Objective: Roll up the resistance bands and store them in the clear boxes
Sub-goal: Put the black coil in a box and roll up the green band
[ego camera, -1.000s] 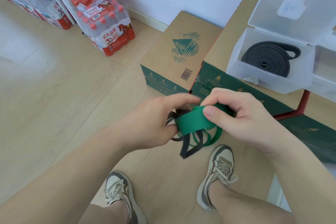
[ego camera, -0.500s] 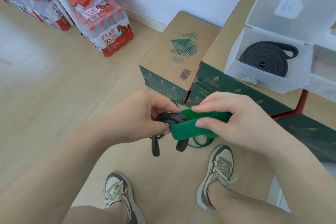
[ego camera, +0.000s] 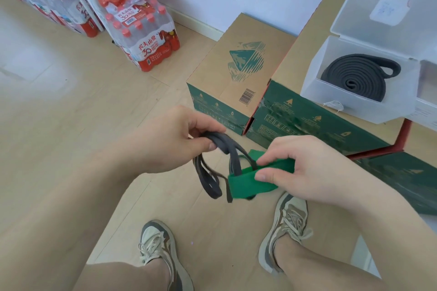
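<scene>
My left hand (ego camera: pixel 175 139) pinches a thin dark grey resistance band (ego camera: pixel 210 182) whose loops hang down between my hands. My right hand (ego camera: pixel 305 168) grips a wide green resistance band (ego camera: pixel 246 183), folded flat. The grey loops pass through or behind the green band; I cannot tell which. At the right, a clear box (ego camera: pixel 354 101) stands open on a cardboard carton, lid up, with a rolled dark grey band (ego camera: pixel 354 75) lying inside. A second clear box (ego camera: pixel 428 92) shows at the right edge.
Two green and brown cartons (ego camera: pixel 236 71) stand on the wooden floor against the white wall. Packs of bottled water (ego camera: pixel 142 38) are stacked at the upper left. My two shoes (ego camera: pixel 160 250) are on the floor below my hands.
My hands have moved apart. The left has drawn the thin grey band out to the left of the green band, which the right hand keeps holding.
</scene>
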Demonstrator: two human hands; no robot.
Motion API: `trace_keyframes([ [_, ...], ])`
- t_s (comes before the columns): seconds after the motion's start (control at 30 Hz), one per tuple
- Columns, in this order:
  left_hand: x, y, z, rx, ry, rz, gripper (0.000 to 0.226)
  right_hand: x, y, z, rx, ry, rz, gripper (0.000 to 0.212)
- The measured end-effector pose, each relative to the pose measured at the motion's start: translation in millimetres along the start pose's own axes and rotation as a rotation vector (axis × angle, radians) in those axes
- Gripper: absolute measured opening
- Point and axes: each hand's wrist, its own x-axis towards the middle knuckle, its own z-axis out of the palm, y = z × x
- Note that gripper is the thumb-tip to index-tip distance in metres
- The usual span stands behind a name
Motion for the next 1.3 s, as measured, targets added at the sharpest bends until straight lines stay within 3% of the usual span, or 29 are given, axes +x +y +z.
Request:
trace_keyframes([
  [0.1, 3, 5, 2, -0.147, 0.236, 0.025, 0.029, 3, -1, 8, -0.045, -0.060, 0.054, 0.058],
  [0.2, 5, 4, -5, -0.116, 0.367, -0.039, 0.024, 7, 5, 9, -0.017, -0.042, 0.103, 0.034],
  [0.3, 4, 0, -2, 0.132, 0.157, -0.158, 0.024, 6, 8, 5, 0.146, 0.114, 0.175, 0.010],
  [0.4, 2, 5, 15, 0.226, -0.063, -0.140, 0.065, 5, 4, 2, 0.312, 0.267, 0.150, 0.010],
  [0.5, -1, 14, 22, 0.084, -0.182, -0.021, 0.083, 5, -6, 0, 0.522, 0.356, 0.080, 0.010],
  [0.63, -1, 13, 17, -0.180, -0.145, 0.022, 0.049, 8, -11, 0, 0.767, 0.444, 0.054, 0.009],
  [0.8, -3, 9, 14, -0.295, -0.062, -0.011, 0.029, 9, -7, 4, 0.777, 0.477, 0.124, 0.009],
  [1.0, -5, 12, 9, -0.601, 0.106, -0.062, 0.039, 11, -13, 10, 0.834, 0.400, 0.154, 0.010],
  [1.1, -5, 16, 11, -0.717, 0.093, -0.085, 0.038, 14, -13, 13, 0.738, 0.307, 0.090, 0.015],
  [1.2, -3, 19, 15, -0.797, 0.097, -0.131, 0.036, 16, -18, 10, 0.824, 0.261, -0.076, 0.028],
  [1.3, 2, 19, 16, -0.919, 0.126, -0.208, 0.036, 18, -25, 13, 0.770, 0.330, -0.149, 0.046],
])
